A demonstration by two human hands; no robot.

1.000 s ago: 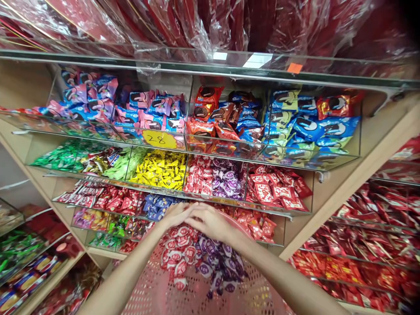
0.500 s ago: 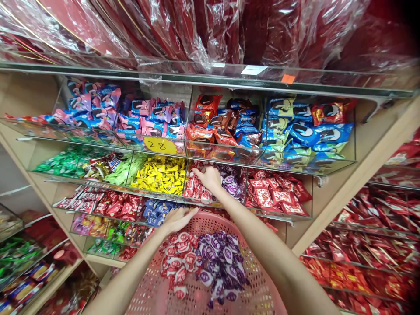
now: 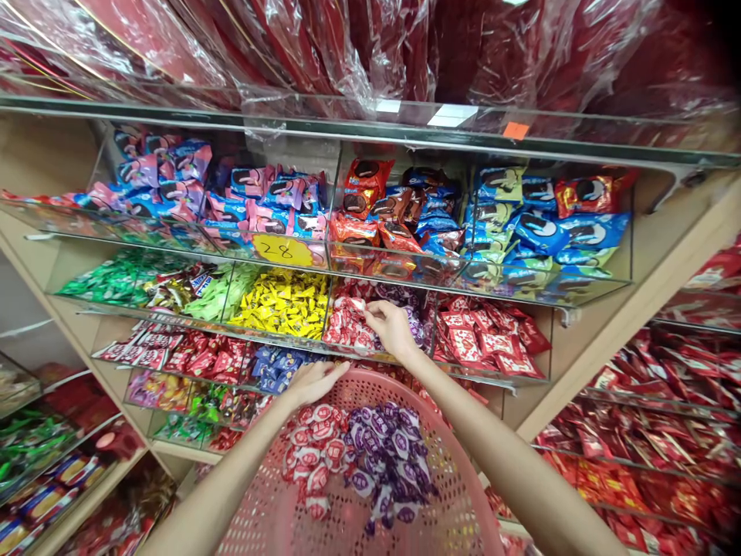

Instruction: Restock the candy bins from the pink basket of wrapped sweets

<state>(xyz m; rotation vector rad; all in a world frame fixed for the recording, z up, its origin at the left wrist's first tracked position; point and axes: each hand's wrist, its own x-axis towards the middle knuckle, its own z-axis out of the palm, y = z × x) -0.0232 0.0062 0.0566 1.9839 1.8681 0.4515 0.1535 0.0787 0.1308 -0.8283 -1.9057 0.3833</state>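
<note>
A pink perforated basket [image 3: 457,463] sits low in the middle, holding red-and-white wrapped candies [image 3: 316,448] on its left and purple-and-white ones [image 3: 390,463] beside them. On the basket's far rim rests my left hand [image 3: 318,381], its fingers wrapped over the edge. Beyond the rim, my right hand [image 3: 392,328] is over the shelf bin of red-and-white candies [image 3: 347,320], close to the purple candies [image 3: 414,301] behind it. Its thumb and fingertips are pinched together at a red-and-white candy; exactly what lies between them is hard to make out.
Above, a clear-fronted shelf holds blue, pink and red cookie packets [image 3: 538,232] and a yellow "28" tag [image 3: 282,250]. Yellow candies [image 3: 281,305] lie left of the right hand, red packets [image 3: 486,332] right. A wooden side panel [image 3: 631,309] slants at the right.
My right hand has moved slightly right and down, away from the back of the red-and-white bin, and its fingers have come together. My left hand stays on the basket rim.
</note>
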